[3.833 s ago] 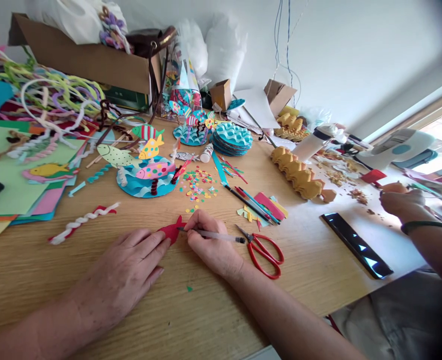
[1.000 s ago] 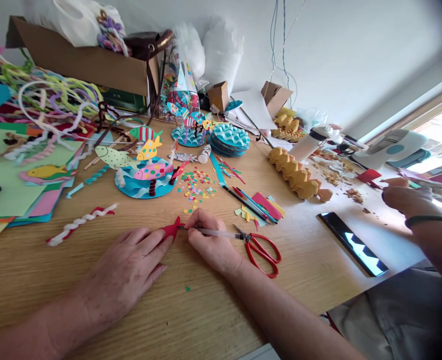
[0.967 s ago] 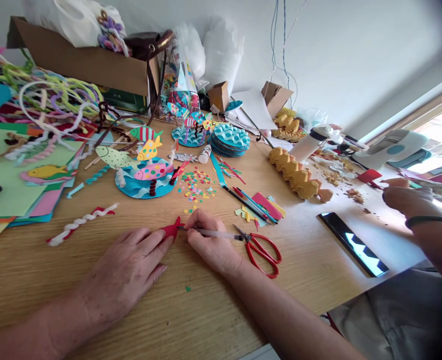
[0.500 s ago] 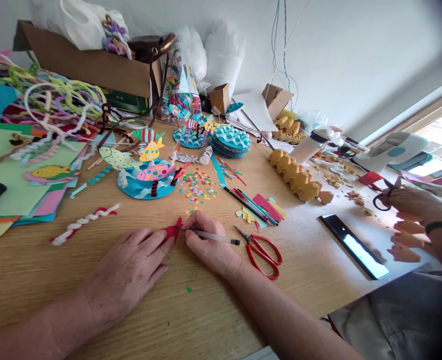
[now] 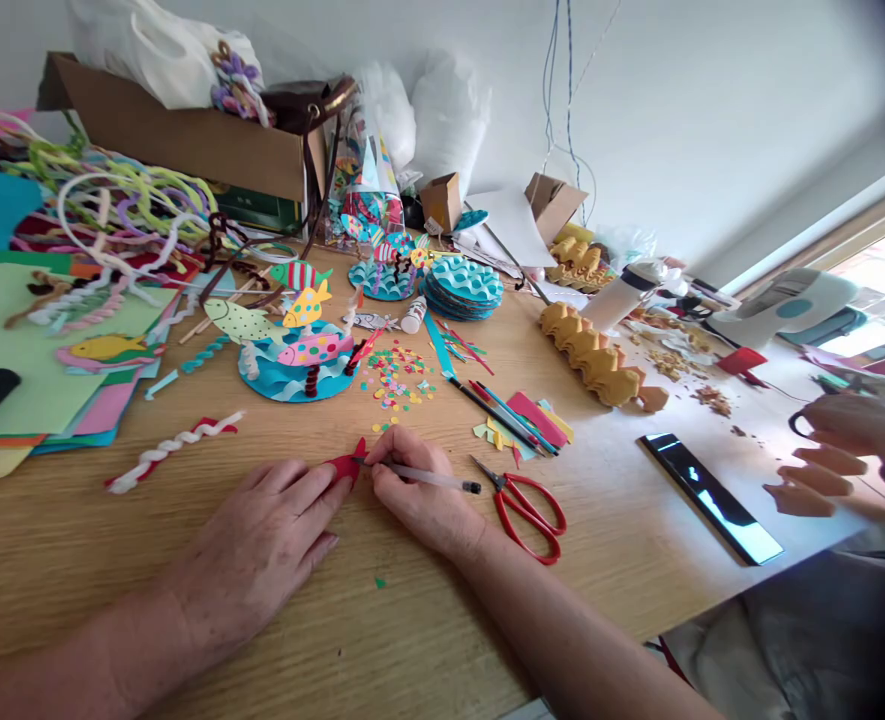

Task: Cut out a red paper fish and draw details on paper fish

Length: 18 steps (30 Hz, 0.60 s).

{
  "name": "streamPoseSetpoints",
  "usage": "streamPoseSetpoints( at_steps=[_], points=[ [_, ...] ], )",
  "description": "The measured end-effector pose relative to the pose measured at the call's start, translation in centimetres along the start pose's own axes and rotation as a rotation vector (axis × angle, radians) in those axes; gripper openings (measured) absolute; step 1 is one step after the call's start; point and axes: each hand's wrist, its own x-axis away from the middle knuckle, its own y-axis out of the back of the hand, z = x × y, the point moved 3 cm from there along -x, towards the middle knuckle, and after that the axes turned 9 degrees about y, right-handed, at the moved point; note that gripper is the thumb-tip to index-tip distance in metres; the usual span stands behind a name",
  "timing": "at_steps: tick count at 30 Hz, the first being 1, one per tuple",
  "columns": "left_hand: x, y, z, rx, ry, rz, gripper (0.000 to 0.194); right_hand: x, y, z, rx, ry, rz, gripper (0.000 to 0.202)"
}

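Note:
My left hand (image 5: 273, 535) lies flat on the wooden table, its fingertips pressing on a small red paper piece (image 5: 347, 466). In my right hand (image 5: 419, 495) is a pen (image 5: 433, 478) with a clear barrel and dark end cap; its tip touches the red piece near its pointed end. Red-handled scissors (image 5: 530, 508) lie just right of my right wrist. Beyond my hands stand paper fish on a blue wavy base (image 5: 262, 375), beside scattered paper dots (image 5: 397, 378). A white and red twisted strip (image 5: 174, 452) lies at the left.
Coloured pencils (image 5: 509, 415), a yellow egg carton (image 5: 588, 355) and a phone (image 5: 712, 497) lie to the right. Another person's hand (image 5: 854, 425) is at the far right over carton pieces. Stacked coloured paper (image 5: 29, 350) is at the left; a cardboard box (image 5: 187, 130) stands behind.
The view has shifted slightly. Both my hands stay nearly in place, with the pen tip on the red piece. The other person's hand and scissors have moved right and down.

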Motion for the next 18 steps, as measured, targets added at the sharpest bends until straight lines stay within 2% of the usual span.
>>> streamPoseSetpoints(
  at_steps=[8,18],
  points=[
    [0.18,-0.21,0.12,0.031,0.028,-0.005,0.035,0.02,0.12,0.25,0.021,0.0,0.008,0.008],
    [0.06,-0.18,0.0,0.01,-0.007,-0.017,0.036,-0.03,0.22,0.24,0.049,0.003,-0.024,0.007]
  ],
)
